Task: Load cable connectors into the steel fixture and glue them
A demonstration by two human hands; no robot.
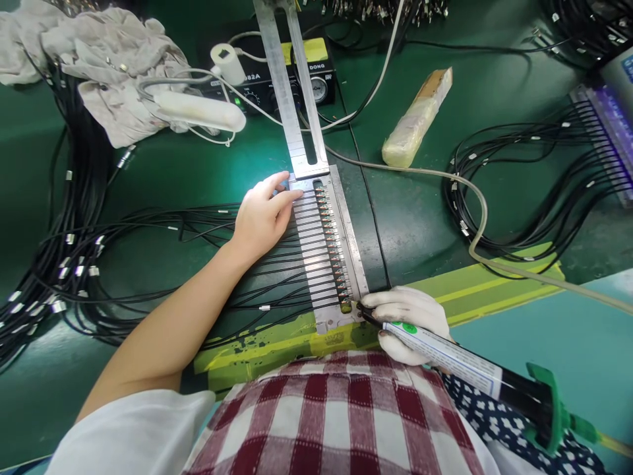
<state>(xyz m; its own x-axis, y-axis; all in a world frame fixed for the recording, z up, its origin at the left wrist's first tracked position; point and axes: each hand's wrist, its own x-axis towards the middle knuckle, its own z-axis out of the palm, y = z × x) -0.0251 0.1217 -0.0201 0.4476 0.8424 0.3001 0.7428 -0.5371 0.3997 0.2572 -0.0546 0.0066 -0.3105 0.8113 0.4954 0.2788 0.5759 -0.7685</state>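
A slotted metal fixture (309,254) lies on the bench, with a row of black cables (277,267) laid across it from the left. Small metal cable ends (332,254) line its long slot. My bare left hand (264,214) rests at the fixture's far left corner, thumb and forefinger stretched apart and touching the plate and nearest cables. In a white glove, my right hand (413,320) grips a glue dispensing syringe (445,356) with a white label and green end cap. Its black tip meets the near end of the slot. The right fingertips are partly hidden.
A slotted metal bar (281,86) crosses over a black control box (252,92) beyond the fixture. A white lamp (200,112) and cloth gloves (123,56) lie left. Right are a wrapped block (418,119), a pale hose (477,198) and coiled cables (462,204). Cable bundles (74,264) fill the left.
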